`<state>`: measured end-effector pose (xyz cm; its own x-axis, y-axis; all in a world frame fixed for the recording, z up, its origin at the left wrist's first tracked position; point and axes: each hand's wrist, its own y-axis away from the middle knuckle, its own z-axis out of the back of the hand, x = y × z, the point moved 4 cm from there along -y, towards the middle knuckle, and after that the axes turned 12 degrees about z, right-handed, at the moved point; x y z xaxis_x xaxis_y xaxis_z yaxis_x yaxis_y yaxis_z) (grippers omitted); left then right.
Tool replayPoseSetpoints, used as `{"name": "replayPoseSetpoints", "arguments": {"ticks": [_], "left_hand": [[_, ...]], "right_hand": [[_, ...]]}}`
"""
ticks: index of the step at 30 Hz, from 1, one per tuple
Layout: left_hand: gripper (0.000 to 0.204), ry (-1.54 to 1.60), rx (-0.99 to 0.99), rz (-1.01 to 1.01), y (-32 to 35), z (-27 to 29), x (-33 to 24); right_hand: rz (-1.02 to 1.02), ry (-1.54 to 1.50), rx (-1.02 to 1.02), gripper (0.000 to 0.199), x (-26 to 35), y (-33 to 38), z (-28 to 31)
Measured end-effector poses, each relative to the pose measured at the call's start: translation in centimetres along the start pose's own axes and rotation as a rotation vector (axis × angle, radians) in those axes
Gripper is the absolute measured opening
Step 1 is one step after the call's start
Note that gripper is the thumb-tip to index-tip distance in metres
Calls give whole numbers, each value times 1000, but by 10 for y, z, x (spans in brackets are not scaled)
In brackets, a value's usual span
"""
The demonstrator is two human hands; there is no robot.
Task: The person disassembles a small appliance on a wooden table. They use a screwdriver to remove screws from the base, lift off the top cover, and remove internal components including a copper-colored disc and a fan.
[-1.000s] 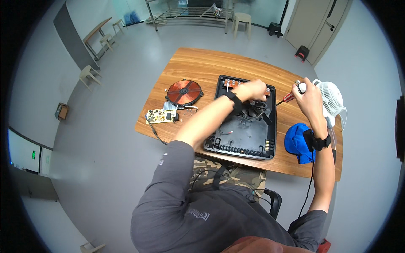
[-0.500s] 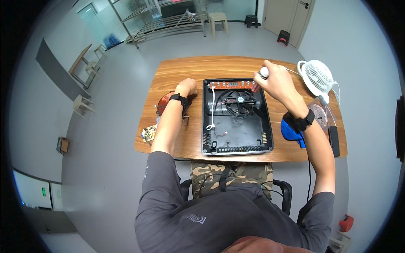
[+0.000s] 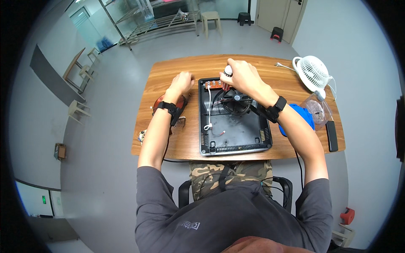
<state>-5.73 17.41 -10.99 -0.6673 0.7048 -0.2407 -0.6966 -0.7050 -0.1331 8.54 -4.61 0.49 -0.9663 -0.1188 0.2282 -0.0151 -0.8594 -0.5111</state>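
Observation:
In front of me lies a black appliance casing (image 3: 236, 135), open side up, with a round black fan (image 3: 237, 98) in it. An orange circuit strip (image 3: 213, 85) runs along its far edge, partly behind my right hand. My right hand (image 3: 244, 78) is closed round a screwdriver (image 3: 228, 71) with a white end and a red lower part, held upright over the strip. Its tip is too small to make out. My left hand (image 3: 181, 83) is curled, left of the casing's far corner; what its fingers hold, if anything, is hidden. A copper-coloured coil (image 3: 158, 102) lies beneath my left wrist.
A small circuit board (image 3: 141, 135) sits at the left table edge, partly behind my forearm. On the right are a white fan (image 3: 313, 75), a blue cloth-like item (image 3: 301, 114), a clear plastic container (image 3: 318, 110) and a black bar (image 3: 332, 137). White wire (image 3: 209, 105) lies inside the casing.
My right hand has moved left along the orange strip with the screwdriver, from its right end towards its left part. My left hand remains curled beside the casing. The view has shifted slightly.

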Motion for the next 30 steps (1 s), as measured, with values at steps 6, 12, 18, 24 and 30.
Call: {"name": "replayPoseSetpoints", "arguments": {"ticks": [6,12,18,24,30], "left_hand": [[26,499,143,-345,33,42,-86],[25,413,331,-309,40,45,-101],[25,470,283,-375,45,46,-110],[22,442,250,-425,40,40,-110],[23,426,238,-441,36,40,-110]], "right_hand": [[22,24,27,43,-2,-5,-11],[36,9,47,44,-1,-7,-19],[12,37,62,45,0,-8,-15],[10,30,68,46,-4,-8,-16],[-4,14,66,47,-5,-8,-15]]}}
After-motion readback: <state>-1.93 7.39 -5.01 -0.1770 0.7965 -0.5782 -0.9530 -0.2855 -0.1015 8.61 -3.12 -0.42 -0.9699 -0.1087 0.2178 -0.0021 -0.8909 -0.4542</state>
